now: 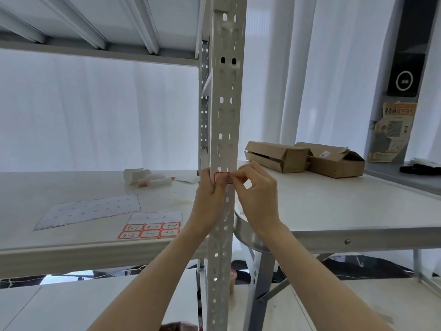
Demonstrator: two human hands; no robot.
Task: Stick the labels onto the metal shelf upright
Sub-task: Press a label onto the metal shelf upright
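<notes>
Here both hands' fingertips [232, 179] pinch a label [220, 176] against the upright [225, 115], label sheet [150, 229] nearby.

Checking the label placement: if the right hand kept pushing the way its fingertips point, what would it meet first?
The right hand points left at the red-bordered label on the metal upright, apparently already touching it. Just beyond are the left hand's fingertips.

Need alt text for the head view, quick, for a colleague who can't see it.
Both hands, left and right, press a red-bordered label onto the upright. A label sheet lies on the shelf to the left.
</notes>
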